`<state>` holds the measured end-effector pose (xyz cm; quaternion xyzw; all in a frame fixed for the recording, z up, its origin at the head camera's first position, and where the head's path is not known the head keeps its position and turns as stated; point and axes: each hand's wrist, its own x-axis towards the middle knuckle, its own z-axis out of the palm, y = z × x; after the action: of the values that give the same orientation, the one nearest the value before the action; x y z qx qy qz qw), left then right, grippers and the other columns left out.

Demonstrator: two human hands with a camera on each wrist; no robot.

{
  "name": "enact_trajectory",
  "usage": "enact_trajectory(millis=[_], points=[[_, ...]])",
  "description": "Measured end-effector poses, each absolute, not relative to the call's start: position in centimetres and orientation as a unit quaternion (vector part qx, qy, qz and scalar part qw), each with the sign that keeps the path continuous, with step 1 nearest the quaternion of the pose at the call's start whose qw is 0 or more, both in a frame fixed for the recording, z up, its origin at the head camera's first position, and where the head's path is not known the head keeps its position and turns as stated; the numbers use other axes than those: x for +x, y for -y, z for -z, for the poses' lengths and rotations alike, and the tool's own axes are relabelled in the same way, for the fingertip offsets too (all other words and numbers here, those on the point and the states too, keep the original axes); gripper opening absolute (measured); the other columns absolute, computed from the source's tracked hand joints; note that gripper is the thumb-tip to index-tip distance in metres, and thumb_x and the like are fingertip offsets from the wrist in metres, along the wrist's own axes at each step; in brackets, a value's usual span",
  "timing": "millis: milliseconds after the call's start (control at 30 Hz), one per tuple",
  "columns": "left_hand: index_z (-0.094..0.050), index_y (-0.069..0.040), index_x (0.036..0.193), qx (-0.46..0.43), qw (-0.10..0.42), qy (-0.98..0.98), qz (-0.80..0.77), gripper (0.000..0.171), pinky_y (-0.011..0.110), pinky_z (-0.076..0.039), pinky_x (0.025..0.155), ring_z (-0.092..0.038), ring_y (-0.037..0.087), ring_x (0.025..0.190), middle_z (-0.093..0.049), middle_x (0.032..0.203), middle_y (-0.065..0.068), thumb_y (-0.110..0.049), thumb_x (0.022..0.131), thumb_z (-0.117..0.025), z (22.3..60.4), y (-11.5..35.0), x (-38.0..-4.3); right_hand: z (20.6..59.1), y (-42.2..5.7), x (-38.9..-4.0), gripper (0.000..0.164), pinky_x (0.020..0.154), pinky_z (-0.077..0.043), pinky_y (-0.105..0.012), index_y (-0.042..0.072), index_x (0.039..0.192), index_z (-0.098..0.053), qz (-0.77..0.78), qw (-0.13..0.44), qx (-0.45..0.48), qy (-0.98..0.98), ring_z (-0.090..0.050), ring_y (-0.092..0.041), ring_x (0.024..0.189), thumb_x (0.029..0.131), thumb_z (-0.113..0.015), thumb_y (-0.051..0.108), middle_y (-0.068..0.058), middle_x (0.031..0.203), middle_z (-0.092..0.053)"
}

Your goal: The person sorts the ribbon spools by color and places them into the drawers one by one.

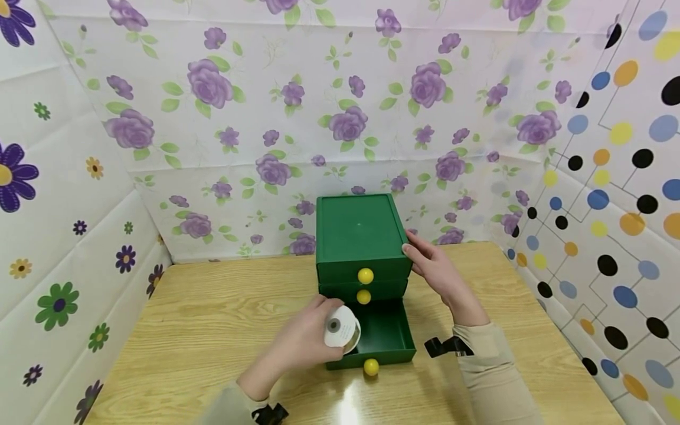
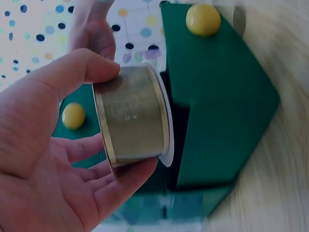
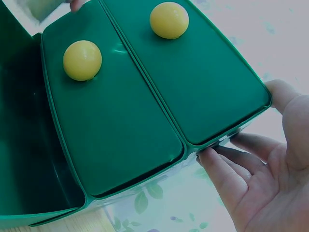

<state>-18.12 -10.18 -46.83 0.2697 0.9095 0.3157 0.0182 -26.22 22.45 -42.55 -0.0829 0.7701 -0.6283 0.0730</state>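
A spool of gold ribbon (image 2: 135, 116) with white end discs is pinched between the thumb and fingers of my left hand (image 1: 303, 339). In the head view it overlaps the left part of the pulled-out bottom drawer (image 1: 390, 330). That drawer belongs to a green cabinet (image 1: 358, 227) with round yellow knobs; its two upper drawers are closed. My right hand (image 1: 438, 268) rests against the cabinet's right side near the top front corner, its fingers (image 3: 224, 176) extended along the side, as the right wrist view shows.
The cabinet stands on a wood-grain table (image 1: 228, 313), toward its back edge. Behind it rises a wall covering with purple roses (image 1: 347, 124). Patterned coverings flank the table, flowers on the left and coloured dots (image 1: 605, 265) on the right.
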Motion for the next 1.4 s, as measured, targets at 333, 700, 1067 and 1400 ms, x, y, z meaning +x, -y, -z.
enact_trajectory(millis=[333, 700, 1067, 1400], points=[[-0.063, -0.009, 0.146, 0.241, 0.042, -0.920, -0.307, 0.075, 0.032, -0.053, 0.070, -0.058, 0.016, 0.087, -0.061, 0.124, 0.011, -0.033, 0.080, -0.089, 48.7, 6.7, -18.9, 42.4, -22.3, -25.9, 0.073, 0.124, -0.033, -0.056, 0.024, 0.171, -0.030, 0.626, 0.071, -0.082, -0.773, -0.027, -0.034, 0.160, 0.110, -0.057, 0.053, -0.008, 0.178, -0.017], [-0.070, -0.009, 0.137, 0.266, 0.078, -0.927, -0.253, 0.068, 0.034, -0.055, 0.082, -0.058, 0.015, 0.097, -0.067, 0.119, 0.004, -0.042, 0.081, -0.094, 49.3, 4.9, -20.4, 42.5, -22.4, -26.1, 0.074, 0.124, -0.033, -0.055, 0.024, 0.171, -0.029, 0.627, 0.069, -0.081, -0.772, -0.028, -0.033, 0.160, 0.109, -0.057, 0.054, -0.008, 0.178, -0.018], [-0.071, -0.013, 0.140, 0.285, 0.046, -0.936, -0.200, 0.073, 0.041, -0.059, 0.095, -0.067, 0.024, 0.113, -0.070, 0.131, 0.005, -0.034, 0.077, -0.100, 50.1, 4.4, -20.8, 42.6, -22.5, -26.0, 0.073, 0.124, -0.032, -0.057, 0.026, 0.171, -0.029, 0.627, 0.070, -0.082, -0.771, -0.027, -0.035, 0.160, 0.109, -0.057, 0.054, -0.008, 0.178, -0.017], [-0.070, -0.010, 0.141, 0.299, 0.052, -0.924, -0.233, 0.071, 0.040, -0.057, 0.096, -0.068, 0.022, 0.110, -0.072, 0.131, 0.004, -0.035, 0.080, -0.098, 50.0, 4.9, -21.0, 42.7, -22.5, -26.1, 0.073, 0.124, -0.032, -0.056, 0.026, 0.171, -0.029, 0.632, 0.070, -0.082, -0.767, -0.027, -0.034, 0.160, 0.109, -0.057, 0.055, -0.008, 0.178, -0.017]])
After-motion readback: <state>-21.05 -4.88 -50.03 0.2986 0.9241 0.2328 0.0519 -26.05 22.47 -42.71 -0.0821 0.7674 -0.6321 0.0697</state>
